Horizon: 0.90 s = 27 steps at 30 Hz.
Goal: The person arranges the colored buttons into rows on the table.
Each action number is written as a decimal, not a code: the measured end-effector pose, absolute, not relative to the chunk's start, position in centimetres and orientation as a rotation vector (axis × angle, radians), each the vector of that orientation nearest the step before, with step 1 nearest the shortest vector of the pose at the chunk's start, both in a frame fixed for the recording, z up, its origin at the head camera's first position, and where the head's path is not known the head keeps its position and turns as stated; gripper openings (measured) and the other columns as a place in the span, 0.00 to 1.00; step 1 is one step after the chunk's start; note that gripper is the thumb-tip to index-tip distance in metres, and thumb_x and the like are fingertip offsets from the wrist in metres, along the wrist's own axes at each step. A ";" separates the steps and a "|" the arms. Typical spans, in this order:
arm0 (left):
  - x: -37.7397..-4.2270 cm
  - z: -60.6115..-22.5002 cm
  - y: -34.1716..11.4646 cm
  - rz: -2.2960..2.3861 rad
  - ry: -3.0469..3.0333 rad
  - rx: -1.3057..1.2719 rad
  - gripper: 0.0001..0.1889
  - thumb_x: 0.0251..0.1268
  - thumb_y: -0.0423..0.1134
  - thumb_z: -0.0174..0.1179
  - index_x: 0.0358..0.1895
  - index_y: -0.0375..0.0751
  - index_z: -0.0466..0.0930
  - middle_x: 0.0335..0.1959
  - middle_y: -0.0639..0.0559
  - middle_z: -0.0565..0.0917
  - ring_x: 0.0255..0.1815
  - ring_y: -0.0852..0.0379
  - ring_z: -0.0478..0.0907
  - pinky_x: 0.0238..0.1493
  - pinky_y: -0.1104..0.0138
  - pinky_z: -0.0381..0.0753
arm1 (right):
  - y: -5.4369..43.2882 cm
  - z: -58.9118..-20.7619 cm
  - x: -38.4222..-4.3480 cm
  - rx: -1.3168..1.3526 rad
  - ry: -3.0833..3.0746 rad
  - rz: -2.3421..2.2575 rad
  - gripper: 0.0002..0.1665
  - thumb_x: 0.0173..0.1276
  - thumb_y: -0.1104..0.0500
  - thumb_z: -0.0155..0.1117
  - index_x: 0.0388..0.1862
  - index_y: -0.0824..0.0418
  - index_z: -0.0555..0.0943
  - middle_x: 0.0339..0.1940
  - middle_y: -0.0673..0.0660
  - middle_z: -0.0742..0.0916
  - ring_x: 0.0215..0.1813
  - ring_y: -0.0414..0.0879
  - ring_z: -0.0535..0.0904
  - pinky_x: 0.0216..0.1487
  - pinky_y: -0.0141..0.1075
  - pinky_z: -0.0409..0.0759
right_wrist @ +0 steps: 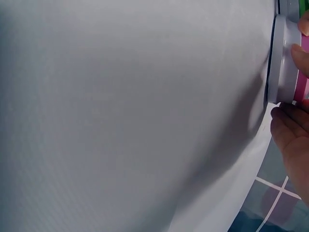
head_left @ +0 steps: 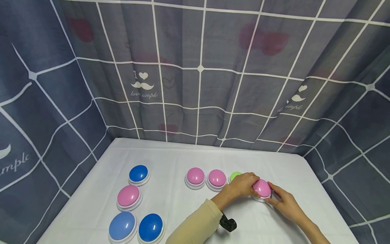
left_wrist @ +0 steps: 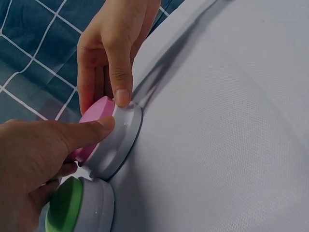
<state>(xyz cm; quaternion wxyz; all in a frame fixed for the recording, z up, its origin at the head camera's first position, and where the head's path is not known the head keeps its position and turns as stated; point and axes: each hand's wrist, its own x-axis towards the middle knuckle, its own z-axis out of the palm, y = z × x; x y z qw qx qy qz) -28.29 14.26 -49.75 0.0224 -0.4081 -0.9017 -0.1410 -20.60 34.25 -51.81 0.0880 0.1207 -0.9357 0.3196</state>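
Observation:
Both hands hold one pink dome push button [head_left: 261, 187] with a white base, at the right end of a row on the table. My left hand [head_left: 242, 185] grips its left side, the thumb lying on the white rim in the left wrist view. From the right, my right hand [head_left: 284, 203] pinches the same button, thumb on the base and fingers around the far side. A green push button [left_wrist: 66, 205] stands just left of it, partly hidden behind my left hand in the head view. Farther left in the row are two pink push buttons [head_left: 195, 176] [head_left: 217, 178].
On the table's left side stand a dark blue button [head_left: 138, 174], a pink button [head_left: 128, 196], a light blue button [head_left: 122, 226] and another dark blue button [head_left: 150, 227]. A white cloth [head_left: 164, 156] covers the table. Checked curtains [head_left: 182, 84] enclose its back and sides.

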 end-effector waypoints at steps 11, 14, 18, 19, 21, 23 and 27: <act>-28.0 -49.5 14.1 -0.396 -2.769 -1.261 0.29 0.52 0.56 0.74 0.57 0.50 0.81 0.52 0.61 0.82 0.52 0.68 0.77 0.51 0.78 0.74 | 34.1 -52.1 -20.7 0.418 -2.713 0.948 0.42 0.57 0.58 0.77 0.67 0.74 0.71 0.62 0.73 0.78 0.63 0.71 0.73 0.56 0.11 0.55; -28.0 -49.2 14.0 -0.383 -2.768 -1.240 0.31 0.51 0.57 0.74 0.59 0.49 0.80 0.53 0.61 0.81 0.52 0.67 0.77 0.51 0.78 0.74 | 33.6 -51.8 -20.9 0.474 -2.646 0.903 0.42 0.55 0.60 0.79 0.66 0.73 0.72 0.61 0.72 0.79 0.61 0.70 0.75 0.56 0.11 0.56; -27.9 -48.3 13.5 -0.402 -2.767 -1.205 0.33 0.53 0.57 0.74 0.62 0.48 0.78 0.56 0.59 0.81 0.56 0.66 0.76 0.52 0.77 0.74 | 32.8 -51.3 -21.2 0.515 -2.584 0.897 0.42 0.54 0.61 0.79 0.65 0.72 0.73 0.60 0.69 0.80 0.59 0.68 0.76 0.57 0.11 0.54; -27.8 -48.1 13.2 -0.411 -2.769 -1.194 0.34 0.54 0.56 0.73 0.63 0.47 0.77 0.58 0.59 0.80 0.57 0.66 0.76 0.54 0.76 0.74 | 32.6 -51.2 -21.2 0.516 -2.580 0.899 0.42 0.54 0.61 0.79 0.66 0.72 0.73 0.60 0.69 0.80 0.59 0.68 0.76 0.57 0.11 0.55; -27.7 -47.6 12.5 -0.434 -2.769 -1.175 0.35 0.55 0.56 0.72 0.64 0.46 0.77 0.60 0.57 0.79 0.60 0.64 0.75 0.56 0.75 0.74 | 32.0 -50.9 -21.2 0.508 -2.590 0.904 0.42 0.55 0.60 0.79 0.66 0.71 0.73 0.60 0.68 0.80 0.58 0.67 0.77 0.56 0.14 0.60; -27.6 -47.2 11.7 -0.454 -2.770 -1.161 0.35 0.56 0.56 0.72 0.65 0.45 0.76 0.61 0.55 0.79 0.61 0.63 0.74 0.57 0.73 0.74 | 31.2 -50.8 -21.3 0.507 -2.614 0.901 0.42 0.56 0.58 0.79 0.67 0.69 0.72 0.61 0.68 0.80 0.57 0.65 0.79 0.54 0.21 0.71; -27.8 -46.5 9.5 -0.454 -2.741 -1.159 0.35 0.55 0.56 0.73 0.64 0.42 0.77 0.60 0.53 0.80 0.60 0.61 0.76 0.57 0.73 0.75 | 29.2 -50.6 -22.0 0.540 -2.633 0.919 0.41 0.58 0.58 0.77 0.68 0.69 0.71 0.62 0.68 0.79 0.56 0.64 0.79 0.50 0.49 0.82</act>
